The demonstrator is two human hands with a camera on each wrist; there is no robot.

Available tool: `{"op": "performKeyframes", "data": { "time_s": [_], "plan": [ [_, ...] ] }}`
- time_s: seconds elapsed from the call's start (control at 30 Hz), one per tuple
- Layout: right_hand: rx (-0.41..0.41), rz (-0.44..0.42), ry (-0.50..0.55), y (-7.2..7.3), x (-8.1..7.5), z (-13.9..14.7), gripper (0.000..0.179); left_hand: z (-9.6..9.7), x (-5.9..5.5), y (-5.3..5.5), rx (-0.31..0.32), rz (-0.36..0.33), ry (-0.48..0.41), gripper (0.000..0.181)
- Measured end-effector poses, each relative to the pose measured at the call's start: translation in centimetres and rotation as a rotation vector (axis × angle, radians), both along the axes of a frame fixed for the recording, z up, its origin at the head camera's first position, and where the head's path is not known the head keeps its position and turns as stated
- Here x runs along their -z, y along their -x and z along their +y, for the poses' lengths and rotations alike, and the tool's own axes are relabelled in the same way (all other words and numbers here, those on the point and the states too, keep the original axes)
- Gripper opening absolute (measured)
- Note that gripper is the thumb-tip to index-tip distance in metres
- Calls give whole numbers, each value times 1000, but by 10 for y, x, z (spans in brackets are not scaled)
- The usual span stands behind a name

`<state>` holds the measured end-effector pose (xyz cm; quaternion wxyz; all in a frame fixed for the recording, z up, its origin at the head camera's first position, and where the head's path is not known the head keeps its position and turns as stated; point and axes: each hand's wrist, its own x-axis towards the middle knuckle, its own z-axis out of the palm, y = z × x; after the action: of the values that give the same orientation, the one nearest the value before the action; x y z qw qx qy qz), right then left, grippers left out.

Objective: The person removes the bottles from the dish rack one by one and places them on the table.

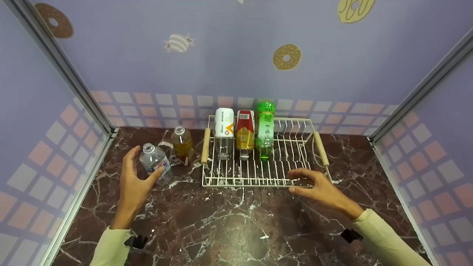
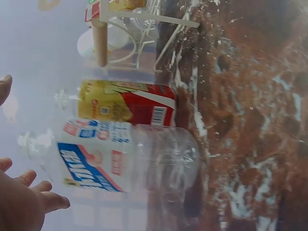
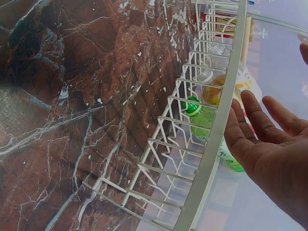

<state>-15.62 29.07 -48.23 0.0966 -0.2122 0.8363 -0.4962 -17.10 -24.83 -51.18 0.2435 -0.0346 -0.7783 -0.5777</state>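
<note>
In the head view my left hand [image 1: 136,184] spreads its thumb and fingers around the upper part of a clear plastic bottle [image 1: 158,167], which stands upright left of the rack. A gap between those fingers and the bottle, with its white, blue and red label [image 2: 94,156], shows in the left wrist view. Just behind stands another bottle [image 1: 183,144] with a yellow and red label [image 2: 126,102]. My right hand [image 1: 316,186], fingers loosely bent and holding nothing, hovers at the front right of a white wire rack [image 1: 255,183].
Three bottles sit neck-down in the rack: one with a white label [image 1: 224,123], one red and yellow [image 1: 245,129], one green [image 1: 265,127]. The rack has wooden handles [image 1: 206,146] at both ends. Patterned walls [image 1: 236,55] enclose the dark marbled tabletop [image 1: 221,225].
</note>
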Motion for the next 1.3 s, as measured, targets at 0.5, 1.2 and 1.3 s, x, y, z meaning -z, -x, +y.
{"op": "performKeyframes", "data": {
  "time_s": [0.5,1.2,1.3],
  "plan": [
    [11,27,-47,1,-3,-1,54,30,-33,-13,54,126,139,98],
    [23,45,-50,3,1,-1,53,83,-21,-28,262,126,305,105],
    [26,37,-55,3,2,-2,53,87,-15,-27,285,71,321,106]
  ]
}}
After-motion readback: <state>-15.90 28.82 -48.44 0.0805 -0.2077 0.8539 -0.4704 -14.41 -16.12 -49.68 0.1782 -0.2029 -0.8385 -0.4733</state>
